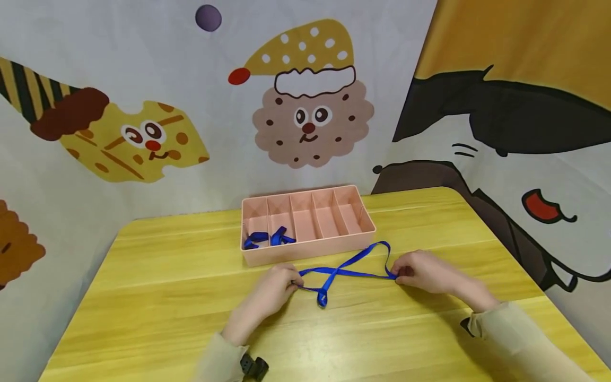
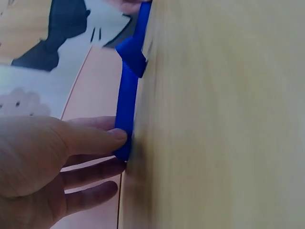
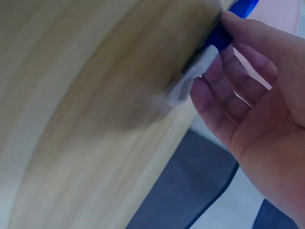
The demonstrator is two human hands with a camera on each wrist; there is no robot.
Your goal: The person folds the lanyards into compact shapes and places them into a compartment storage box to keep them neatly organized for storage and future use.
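Free passage over tabletop [image 1: 343, 339] nearer than blue ribbon [image 1: 350, 272]; pink box [image 1: 305, 250] blocks far side

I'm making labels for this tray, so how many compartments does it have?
5, all in the pink tray, left to right: first, second, each holding some blue ribbon, then third, fourth and fifth.
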